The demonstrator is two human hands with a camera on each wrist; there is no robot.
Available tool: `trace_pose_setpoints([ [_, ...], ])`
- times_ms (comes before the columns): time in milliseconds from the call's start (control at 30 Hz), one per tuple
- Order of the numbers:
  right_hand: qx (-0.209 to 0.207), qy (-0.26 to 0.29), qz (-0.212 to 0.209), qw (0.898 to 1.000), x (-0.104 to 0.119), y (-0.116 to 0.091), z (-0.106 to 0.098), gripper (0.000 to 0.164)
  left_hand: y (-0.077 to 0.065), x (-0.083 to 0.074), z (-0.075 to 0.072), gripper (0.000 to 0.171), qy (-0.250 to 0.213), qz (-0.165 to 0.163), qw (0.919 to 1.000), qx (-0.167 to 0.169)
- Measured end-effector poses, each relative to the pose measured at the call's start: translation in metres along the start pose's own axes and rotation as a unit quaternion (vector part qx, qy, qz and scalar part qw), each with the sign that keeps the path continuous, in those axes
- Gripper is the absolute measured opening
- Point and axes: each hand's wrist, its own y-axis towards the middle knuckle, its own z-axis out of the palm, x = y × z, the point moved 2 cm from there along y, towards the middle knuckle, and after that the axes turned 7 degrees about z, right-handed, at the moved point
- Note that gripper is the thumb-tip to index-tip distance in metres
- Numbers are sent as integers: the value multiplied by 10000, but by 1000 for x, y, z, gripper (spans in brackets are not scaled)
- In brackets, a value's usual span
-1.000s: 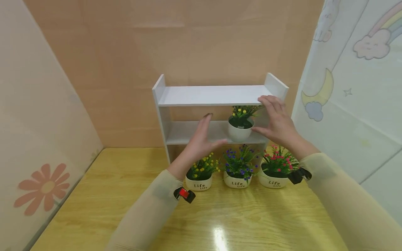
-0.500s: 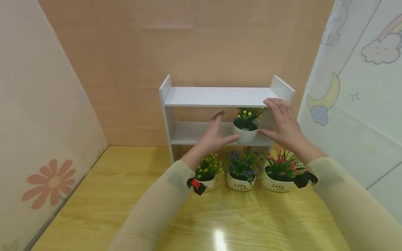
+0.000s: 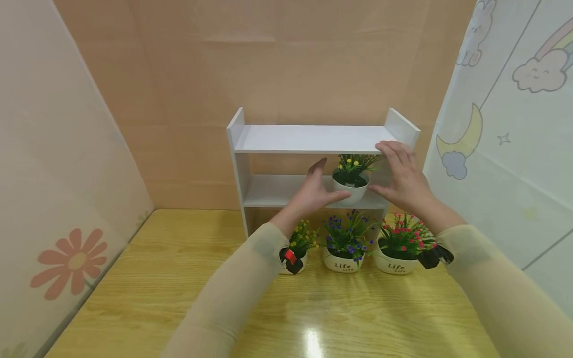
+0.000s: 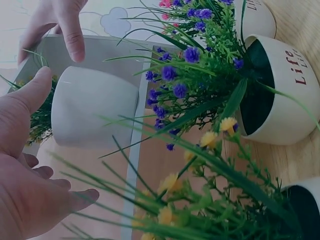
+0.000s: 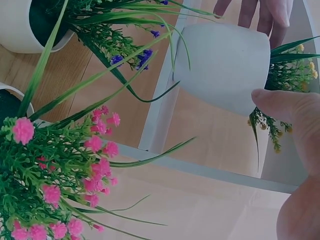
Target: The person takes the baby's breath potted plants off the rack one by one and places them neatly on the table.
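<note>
A white pot (image 3: 356,197) with yellow-flowered greenery (image 3: 354,163) stands on the middle board of a small white shelf (image 3: 309,138), toward its right side. My left hand (image 3: 312,192) is at the pot's left, fingers spread and thumb reaching across its front. In the left wrist view that thumb lies near the rim of the white pot (image 4: 92,110), the fingers extended apart from it. My right hand (image 3: 405,177) is at the right, fingertips at the top board's front edge. The right thumb (image 5: 280,102) reaches the rim of the pot (image 5: 225,65) in the right wrist view.
In front of the shelf, on the wooden table (image 3: 192,278), stand three cream pots marked "Life": yellow flowers (image 3: 305,235) partly behind my left wrist, purple flowers (image 3: 346,241) and pink flowers (image 3: 403,236). The shelf's right side panel (image 3: 403,126) rises beside my right hand.
My left hand has moved right, from beside the pot to its front left, the thumb now overlapping it. The right hand keeps its place at the shelf. The head view has shifted slightly.
</note>
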Motion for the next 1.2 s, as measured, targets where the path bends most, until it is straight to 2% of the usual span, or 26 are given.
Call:
trace_pose_setpoints([
  [333, 28, 25, -34, 10000, -2, -2, -2, 115, 9, -1, 18, 117, 17, -111, 9997, -195],
  [967, 37, 47, -48, 10000, -3, -4, -1, 115, 22, -1, 33, 116, -109, -131, 9994, -312],
  [1200, 45, -36, -31, 10000, -5, -3, 0, 116, 24, 0, 37, 105, -199, 175, 9990, -347],
])
